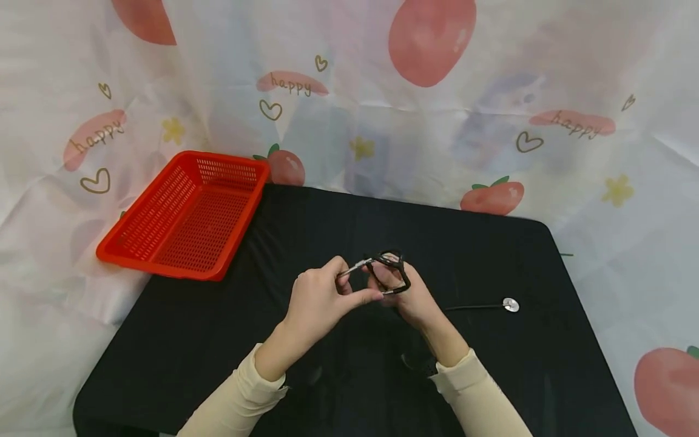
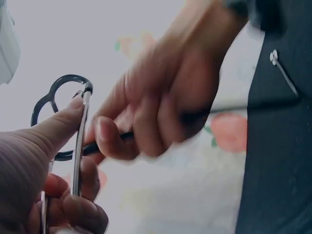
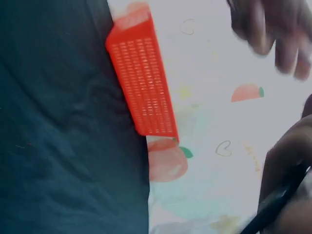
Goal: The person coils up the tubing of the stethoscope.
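A stethoscope (image 1: 406, 280) with black tubing and metal ear tubes is held in both hands above the black table. My left hand (image 1: 314, 296) grips the metal ear tubes, its thumb laid along one of them; the left wrist view shows this metal tube (image 2: 78, 146) close up. Around the black tubing curl the fingers of my right hand (image 1: 416, 301), seen blurred in the left wrist view. The tubing bends into a loop between the hands. Beyond my right wrist, a stretch of tube leads to the round silver chest piece (image 1: 511, 304) at the table's right.
A red plastic basket (image 1: 238, 227) with perforated walls stands at the table's back left. The black tablecloth (image 1: 437, 237) covers the table. Behind it hangs a pale curtain (image 1: 338, 133) printed with fruit, hearts and words.
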Demonstrator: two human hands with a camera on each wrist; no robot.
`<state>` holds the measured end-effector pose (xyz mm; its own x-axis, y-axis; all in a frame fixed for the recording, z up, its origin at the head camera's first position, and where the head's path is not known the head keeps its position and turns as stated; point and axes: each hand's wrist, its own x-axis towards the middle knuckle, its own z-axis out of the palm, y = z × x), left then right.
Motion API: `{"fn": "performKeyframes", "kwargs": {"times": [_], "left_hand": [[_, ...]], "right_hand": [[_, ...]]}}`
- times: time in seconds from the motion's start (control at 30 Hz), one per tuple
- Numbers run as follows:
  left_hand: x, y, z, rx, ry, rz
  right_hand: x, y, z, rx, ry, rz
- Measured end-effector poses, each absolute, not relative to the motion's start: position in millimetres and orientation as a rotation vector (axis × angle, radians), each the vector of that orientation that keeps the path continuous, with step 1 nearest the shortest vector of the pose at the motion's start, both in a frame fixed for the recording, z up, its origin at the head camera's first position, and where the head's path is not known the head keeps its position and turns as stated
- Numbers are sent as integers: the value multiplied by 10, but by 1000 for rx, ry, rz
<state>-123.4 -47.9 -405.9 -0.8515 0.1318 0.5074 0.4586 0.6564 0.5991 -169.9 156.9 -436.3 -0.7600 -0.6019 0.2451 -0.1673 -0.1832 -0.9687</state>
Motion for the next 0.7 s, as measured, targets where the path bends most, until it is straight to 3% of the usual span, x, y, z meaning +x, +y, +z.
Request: {"fn": "performKeyframes", "kwargs": {"times": [0.2,0.33,0.5,0.7], "left_hand": [[-1480,-684,-4158,-158,-2464,-1187],[-1581,-789,-4248,-58,-2540,-1124],[-1574,-725,-4308,-121,-2678,-1021],[-1441,-454,-4330,-394,-2750,-693]], "right_hand": [[-1291,1739,-4497,-918,2348,-1885],[-1131,1997,-4357,-976,2693,-1644],[-1123,2207,-4002,-1219,2800,-1253],[-1304,2115,-3478,-1567,2557,-803]]}}
